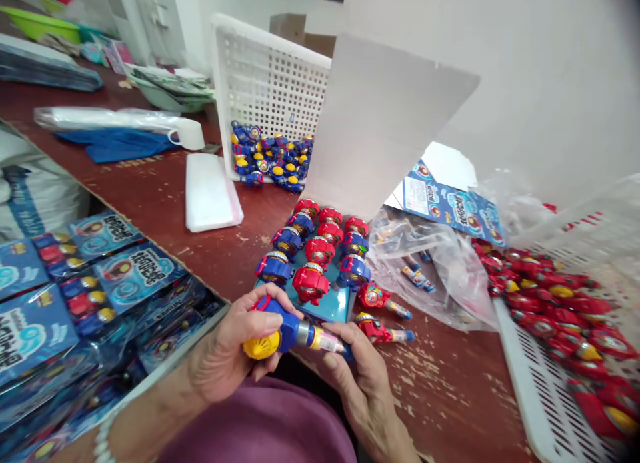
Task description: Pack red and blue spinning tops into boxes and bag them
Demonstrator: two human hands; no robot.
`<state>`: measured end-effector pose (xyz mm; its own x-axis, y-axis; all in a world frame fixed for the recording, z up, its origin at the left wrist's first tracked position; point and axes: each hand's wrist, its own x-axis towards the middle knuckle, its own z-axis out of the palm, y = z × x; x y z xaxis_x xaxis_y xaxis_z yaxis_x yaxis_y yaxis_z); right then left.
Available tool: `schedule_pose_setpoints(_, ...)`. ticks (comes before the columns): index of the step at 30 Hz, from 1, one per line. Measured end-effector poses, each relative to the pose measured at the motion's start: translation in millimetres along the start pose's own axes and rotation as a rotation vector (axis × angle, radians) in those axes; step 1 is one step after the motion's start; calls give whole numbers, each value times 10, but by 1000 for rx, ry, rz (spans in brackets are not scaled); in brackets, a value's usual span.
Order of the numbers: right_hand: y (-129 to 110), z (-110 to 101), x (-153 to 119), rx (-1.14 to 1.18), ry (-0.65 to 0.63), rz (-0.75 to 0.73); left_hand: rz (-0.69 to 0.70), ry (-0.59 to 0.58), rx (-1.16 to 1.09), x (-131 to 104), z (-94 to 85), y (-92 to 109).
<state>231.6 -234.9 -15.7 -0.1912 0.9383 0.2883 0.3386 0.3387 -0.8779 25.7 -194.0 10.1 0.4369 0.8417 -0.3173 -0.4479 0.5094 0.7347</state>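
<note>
My left hand is wrapped round the body of a blue and yellow toy, low in the middle of the view. At the toy's right end, a tube with a printed label sits in the silver neck, and the fingers of my right hand grip its far end. Just beyond my hands, red toys and blue toys stand in three rows on a blue card box. Two red toys with tubes attached lie to the right of the box.
A white basket of blue toys stands behind, and another of red toys at right. A plastic bag of tubes lies between. Packaged sets fill a box at left. A white stack and mug are on the table.
</note>
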Motion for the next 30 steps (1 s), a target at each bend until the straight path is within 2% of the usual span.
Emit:
schedule_pose_setpoints(3, -3, -28, -5, -84, -15, -91, 21, -14, 105, 26, -36, 9)
schedule_pose_setpoints(6, -32, -54, -3, -109, -55, -73, 65, -30, 226, 48, -72, -31)
schedule_pose_setpoints(7, -40, -64, 0, -104, -65, -24, 84, -39, 252, 49, -77, -51)
schedule_pose_setpoints(9, -41, -89, 14, 4, -112, 167, 161, -40, 330, 38, -67, -91)
schedule_pose_setpoints(12, -7, -130, 33, 425, -317, 542, 373, 11, 623, 7, -24, -110)
schedule_pose_setpoints(14, 18, -147, 16, 562, -426, 652, 411, -3, 790, 1, -10, -88)
schedule_pose_setpoints(16, 36, -140, -41, 350, -359, 535, 340, -29, 790, 14, -22, -55)
schedule_pose_setpoints(19, 81, -77, -163, -135, -103, 181, 267, -43, 712, 51, -47, -32)
schedule_pose_setpoints(20, 106, -52, -191, -167, -88, 152, 253, -61, 728, 61, -42, -33)
schedule_pose_setpoints(21, 133, -33, -206, -96, -134, 190, 239, -88, 768, 69, -29, -35)
schedule_pose_setpoints(24, 181, -35, -160, 425, -430, 477, 210, -146, 886, 85, 40, -28)
schedule_pose_setpoints(25, 175, -55, -127, 513, -468, 520, 209, -144, 894, 91, 61, -19)
schedule_pose_setpoints(26, 158, -80, -95, 492, -443, 504, 214, -127, 885, 97, 76, -9)
schedule_pose_setpoints(29, 100, -141, -37, 67, -211, 277, 235, -61, 804, 127, 81, 6)
schedule_pose_setpoints(30, 102, -147, -35, -4, -169, 235, 243, -57, 779, 140, 75, -1)
